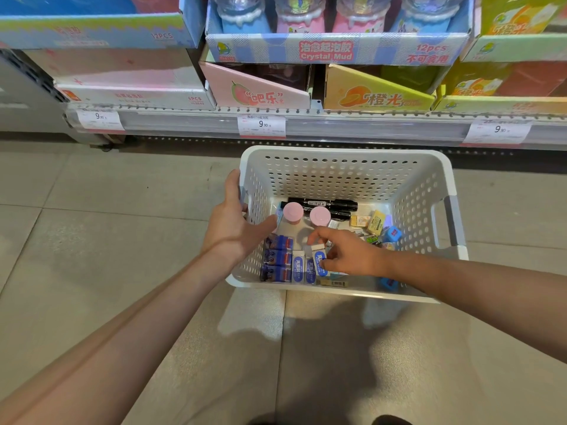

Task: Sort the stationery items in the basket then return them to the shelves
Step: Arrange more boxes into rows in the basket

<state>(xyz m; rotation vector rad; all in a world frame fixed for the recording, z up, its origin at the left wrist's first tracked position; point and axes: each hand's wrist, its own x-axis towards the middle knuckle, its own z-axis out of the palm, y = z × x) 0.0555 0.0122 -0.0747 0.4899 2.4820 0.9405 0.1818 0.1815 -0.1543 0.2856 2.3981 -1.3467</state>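
The basket [343, 162] stood open at the top, so a hand could enter from above. Inside, erasers [287, 262] packed the near-left corner, two pink lids [306, 213] and markers [328, 207] lined the far wall, and small boxes [372, 223] crowded the right. Bare floor [293, 233] showed mid-basket, between lids and erasers.

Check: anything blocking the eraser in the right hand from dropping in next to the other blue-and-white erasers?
Nothing visible. The right hand pinches the eraser directly beside the blue-and-white eraser row, no item between. The left hand grips the basket wall, clear of that spot.
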